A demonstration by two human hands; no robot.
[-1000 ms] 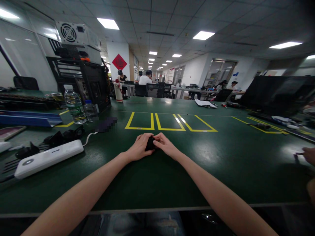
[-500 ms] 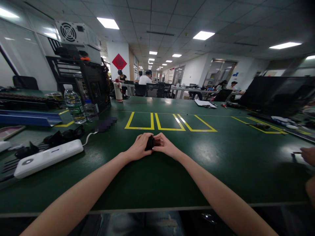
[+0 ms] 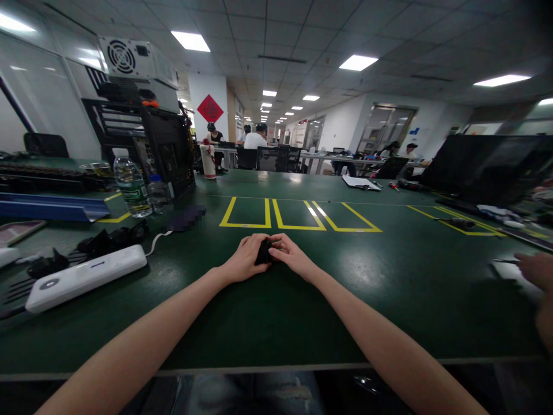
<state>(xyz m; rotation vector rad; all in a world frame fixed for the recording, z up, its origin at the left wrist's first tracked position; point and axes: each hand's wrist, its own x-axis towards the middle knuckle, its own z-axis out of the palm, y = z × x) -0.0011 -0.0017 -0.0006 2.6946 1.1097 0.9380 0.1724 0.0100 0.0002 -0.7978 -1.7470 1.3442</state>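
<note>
My left hand point(image 3: 242, 260) and my right hand point(image 3: 291, 257) rest together on the green table point(image 3: 389, 288), just in front of three yellow outlined boxes point(image 3: 298, 216). Both hands are closed around a small black object point(image 3: 263, 252) held between them. My fingers hide most of it, so I cannot make out what it is. Both forearms stretch across the table from its near edge.
At the left lie a white power strip point(image 3: 84, 277), black cables point(image 3: 112, 237), two water bottles point(image 3: 132, 185) and a black computer case point(image 3: 159, 147). Another person's hand point(image 3: 536, 271) is at the right edge. Papers point(image 3: 360, 182) and tools lie farther back. People sit at distant desks.
My hands stay together on the black object, with the fingers shifting slightly. The other person's hand at the right edge has moved up and inward.
</note>
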